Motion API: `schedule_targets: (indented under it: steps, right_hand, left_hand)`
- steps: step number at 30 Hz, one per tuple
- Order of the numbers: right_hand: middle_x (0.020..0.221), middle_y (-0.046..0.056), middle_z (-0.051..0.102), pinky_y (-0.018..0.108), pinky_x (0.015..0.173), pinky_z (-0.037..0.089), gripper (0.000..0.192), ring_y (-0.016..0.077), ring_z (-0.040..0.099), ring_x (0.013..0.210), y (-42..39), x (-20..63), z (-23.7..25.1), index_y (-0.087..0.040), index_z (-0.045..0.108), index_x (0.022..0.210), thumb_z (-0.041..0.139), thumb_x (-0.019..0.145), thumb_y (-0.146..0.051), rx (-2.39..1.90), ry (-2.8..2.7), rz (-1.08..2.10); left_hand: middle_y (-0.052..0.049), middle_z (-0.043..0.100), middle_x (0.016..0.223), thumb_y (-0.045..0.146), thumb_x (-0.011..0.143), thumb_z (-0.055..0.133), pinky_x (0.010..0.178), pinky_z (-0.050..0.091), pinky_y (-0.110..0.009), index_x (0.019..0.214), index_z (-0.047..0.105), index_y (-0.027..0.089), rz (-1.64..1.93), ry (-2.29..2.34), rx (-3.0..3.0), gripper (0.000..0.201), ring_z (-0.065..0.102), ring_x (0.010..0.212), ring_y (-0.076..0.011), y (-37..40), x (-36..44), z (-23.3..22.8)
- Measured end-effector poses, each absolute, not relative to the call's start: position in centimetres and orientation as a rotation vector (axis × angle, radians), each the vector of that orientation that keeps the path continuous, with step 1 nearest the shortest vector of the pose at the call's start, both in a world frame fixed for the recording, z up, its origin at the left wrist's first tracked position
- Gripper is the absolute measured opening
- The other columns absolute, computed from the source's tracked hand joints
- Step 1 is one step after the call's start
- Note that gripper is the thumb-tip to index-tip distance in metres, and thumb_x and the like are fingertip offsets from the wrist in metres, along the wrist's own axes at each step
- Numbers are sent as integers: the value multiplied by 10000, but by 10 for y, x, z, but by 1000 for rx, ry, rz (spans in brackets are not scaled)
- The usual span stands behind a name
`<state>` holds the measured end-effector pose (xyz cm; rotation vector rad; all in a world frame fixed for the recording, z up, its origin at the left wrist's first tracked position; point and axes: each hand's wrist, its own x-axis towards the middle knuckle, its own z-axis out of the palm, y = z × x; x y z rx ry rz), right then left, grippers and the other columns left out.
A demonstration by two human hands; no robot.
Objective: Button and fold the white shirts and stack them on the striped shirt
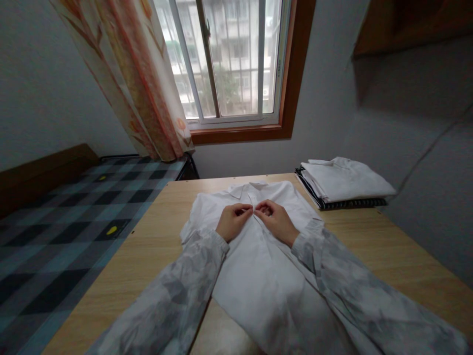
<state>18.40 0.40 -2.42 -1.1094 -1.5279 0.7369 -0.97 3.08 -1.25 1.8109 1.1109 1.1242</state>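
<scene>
A white collared shirt (258, 276) lies spread on the wooden table (155, 236), its collar at the far end and its lower part toward me. My left hand (235, 220) pinches the front placket a little below the collar. Close beside it, my right hand (276, 220) pinches the same placket from the other side, the fingertips of both hands nearly touching. Any button between the fingers is too small and hidden to make out. Grey patterned sleeves cover both forearms and lie partly over the shirt.
A stack of folded clothes (343, 180), white on top with dark striped cloth beneath, sits at the table's back right. Left of the table is a bed with a checked cover (74, 246). A curtain (148, 88) hangs beside the window (236, 59) behind the table.
</scene>
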Motion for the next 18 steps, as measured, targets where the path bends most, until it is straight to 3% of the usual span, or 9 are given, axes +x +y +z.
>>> schedule_targets:
  steps: [18]
  right_hand:
    - [852, 33, 796, 316, 635, 463, 191, 182, 618, 646, 0, 183, -18, -233, 786, 916, 777, 908, -424, -1188, -1586, 590]
  left_hand:
    - [-83, 846, 923, 505, 902, 769, 757, 562, -316, 986, 886, 180, 1111, 1116, 1875, 355, 751, 835, -237, 25, -6, -6]
